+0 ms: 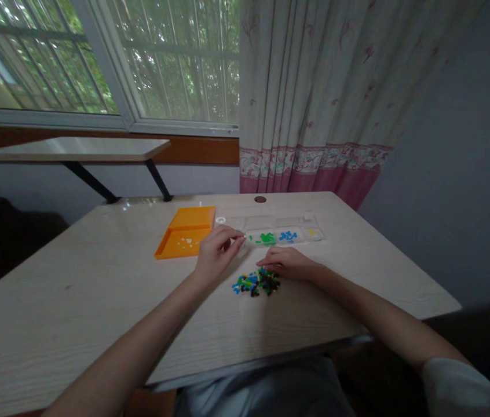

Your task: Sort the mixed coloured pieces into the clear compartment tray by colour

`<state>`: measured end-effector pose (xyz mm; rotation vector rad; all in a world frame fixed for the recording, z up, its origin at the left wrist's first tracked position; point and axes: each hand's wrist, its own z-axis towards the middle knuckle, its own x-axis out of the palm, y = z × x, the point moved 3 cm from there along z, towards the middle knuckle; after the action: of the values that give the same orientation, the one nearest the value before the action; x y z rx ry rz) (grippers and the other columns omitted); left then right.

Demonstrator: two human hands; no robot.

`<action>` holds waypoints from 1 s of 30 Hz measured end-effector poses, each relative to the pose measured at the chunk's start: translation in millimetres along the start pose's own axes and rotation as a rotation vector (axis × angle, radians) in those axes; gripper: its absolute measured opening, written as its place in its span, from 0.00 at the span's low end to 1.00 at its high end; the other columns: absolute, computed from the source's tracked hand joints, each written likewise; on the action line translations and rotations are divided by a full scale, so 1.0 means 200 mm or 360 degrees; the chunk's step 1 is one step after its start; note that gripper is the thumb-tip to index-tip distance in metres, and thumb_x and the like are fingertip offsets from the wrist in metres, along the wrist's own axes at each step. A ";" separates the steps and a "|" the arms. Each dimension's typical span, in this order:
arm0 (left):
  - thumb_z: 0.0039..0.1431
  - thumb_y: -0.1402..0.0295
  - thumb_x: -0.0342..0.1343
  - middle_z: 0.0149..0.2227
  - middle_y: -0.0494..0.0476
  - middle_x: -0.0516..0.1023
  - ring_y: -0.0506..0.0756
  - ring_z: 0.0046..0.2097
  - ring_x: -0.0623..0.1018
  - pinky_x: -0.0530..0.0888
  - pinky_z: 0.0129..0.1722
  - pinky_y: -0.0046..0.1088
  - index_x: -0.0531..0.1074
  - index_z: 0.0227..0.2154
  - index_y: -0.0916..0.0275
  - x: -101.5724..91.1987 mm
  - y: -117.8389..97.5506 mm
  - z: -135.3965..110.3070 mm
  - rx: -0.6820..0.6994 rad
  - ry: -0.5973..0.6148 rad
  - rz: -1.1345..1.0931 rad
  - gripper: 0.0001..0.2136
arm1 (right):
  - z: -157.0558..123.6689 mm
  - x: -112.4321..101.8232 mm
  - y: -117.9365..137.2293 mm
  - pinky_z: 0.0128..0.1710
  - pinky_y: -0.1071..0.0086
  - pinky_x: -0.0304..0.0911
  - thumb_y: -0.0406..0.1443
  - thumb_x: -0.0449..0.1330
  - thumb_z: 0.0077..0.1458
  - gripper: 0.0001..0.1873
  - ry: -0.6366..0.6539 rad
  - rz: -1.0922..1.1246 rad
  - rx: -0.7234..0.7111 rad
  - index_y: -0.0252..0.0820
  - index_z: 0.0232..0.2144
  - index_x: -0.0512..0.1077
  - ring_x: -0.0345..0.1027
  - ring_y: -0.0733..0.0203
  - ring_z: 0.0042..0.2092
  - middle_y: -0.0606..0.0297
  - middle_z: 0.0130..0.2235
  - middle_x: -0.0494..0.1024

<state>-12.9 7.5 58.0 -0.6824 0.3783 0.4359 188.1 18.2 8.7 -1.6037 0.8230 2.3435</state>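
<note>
My left hand (221, 246) is raised over the near edge of the clear plastic tray (259, 221), thumb and forefinger pinched on a tiny white piece (244, 236). My right hand (288, 262) lies low at the back right of a loose pile of small pieces (251, 282), fingers reaching out over it and apart. The pile mixes blue, green, yellow and dark brown bits. Inside the tray, green pieces (266, 238), blue pieces (288, 236) and a few yellow pieces (313, 232) lie in separate compartments. Left of my left hand, an opened orange case (168, 238) holds scattered white pieces (187, 243).
The pale wooden table (110, 289) bears everything. A raised shelf (75, 149) on black supports stands at its back left. Near the back edge is a round brown cable hole (260, 199). Behind hang a flowered curtain (314, 87) and a barred window.
</note>
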 end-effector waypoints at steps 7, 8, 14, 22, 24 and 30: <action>0.55 0.65 0.51 0.28 0.54 0.71 0.47 0.25 0.66 0.65 0.24 0.21 0.71 0.29 0.64 0.00 -0.03 0.01 0.0066 0.0036 0.0025 0.08 | 0.00 0.01 0.00 0.37 0.74 0.60 0.37 0.51 0.56 0.12 -0.0003 0.0012 -0.0004 0.43 0.40 0.72 0.66 0.66 0.37 0.62 0.36 0.73; 0.56 0.65 0.50 0.28 0.55 0.71 0.47 0.26 0.67 0.65 0.25 0.20 0.71 0.29 0.64 -0.01 -0.03 0.02 0.0090 0.0109 0.0064 0.08 | 0.00 0.01 0.00 0.37 0.74 0.60 0.37 0.52 0.56 0.12 -0.0007 0.0012 0.0000 0.43 0.40 0.72 0.66 0.66 0.37 0.62 0.36 0.73; 0.55 0.64 0.46 0.34 0.56 0.74 0.51 0.33 0.71 0.64 0.31 0.23 0.71 0.32 0.61 -0.20 0.25 0.11 -0.0046 0.0734 0.0824 0.10 | 0.01 0.01 -0.01 0.39 0.73 0.60 0.37 0.52 0.56 0.11 -0.0002 0.0047 0.0011 0.41 0.37 0.72 0.66 0.65 0.38 0.62 0.36 0.73; 0.48 0.63 0.48 0.30 0.56 0.77 0.54 0.30 0.73 0.61 0.26 0.23 0.73 0.28 0.60 -0.43 0.67 0.07 -0.0615 0.1144 0.1249 0.11 | 0.01 0.01 0.00 0.39 0.72 0.60 0.36 0.53 0.55 0.09 -0.0025 0.0107 0.0077 0.40 0.36 0.71 0.66 0.64 0.38 0.62 0.35 0.73; 0.48 0.63 0.47 0.31 0.57 0.77 0.55 0.31 0.73 0.62 0.27 0.23 0.73 0.29 0.60 -0.43 0.70 0.06 -0.0624 0.1140 0.1243 0.11 | 0.01 0.01 0.00 0.38 0.72 0.60 0.36 0.53 0.54 0.09 -0.0032 0.0115 0.0098 0.40 0.35 0.71 0.66 0.64 0.37 0.62 0.35 0.73; 0.50 0.63 0.46 0.33 0.60 0.77 0.56 0.32 0.74 0.64 0.29 0.25 0.73 0.33 0.62 -0.43 0.69 0.07 -0.0616 0.1090 0.1230 0.14 | 0.01 0.03 -0.03 0.35 0.72 0.60 0.35 0.55 0.52 0.07 -0.0093 0.0100 0.0146 0.40 0.33 0.72 0.66 0.64 0.34 0.63 0.32 0.74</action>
<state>-151.5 89.7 37.5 -1.0518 1.2478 1.0251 188.0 23.3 2.1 -1.4866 0.9666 2.3463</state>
